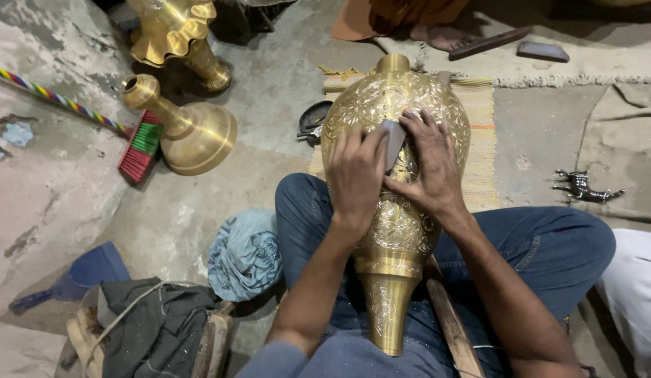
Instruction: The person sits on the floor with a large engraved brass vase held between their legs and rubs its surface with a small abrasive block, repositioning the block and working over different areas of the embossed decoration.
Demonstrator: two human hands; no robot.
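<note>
A large engraved brass vase (381, 112) lies across my lap, its neck pointing toward me and its base away. My left hand (355, 178) and my right hand (427, 168) both press a small grey flat block (393, 143) against the vase's belly. My legs in blue jeans (549, 245) sit on either side of the vase. A wooden stick (448, 325) lies under the vase by my right thigh.
Two other brass pieces stand at the upper left, a funnel-shaped one (189, 129) and a fluted one (175, 35). A red-bristled brush (140, 147), blue cloth bundle (245, 255), blue dustpan (80, 276), striped mat (479, 133), small metal figurine (584, 187) and another person's foot (444, 35) lie around.
</note>
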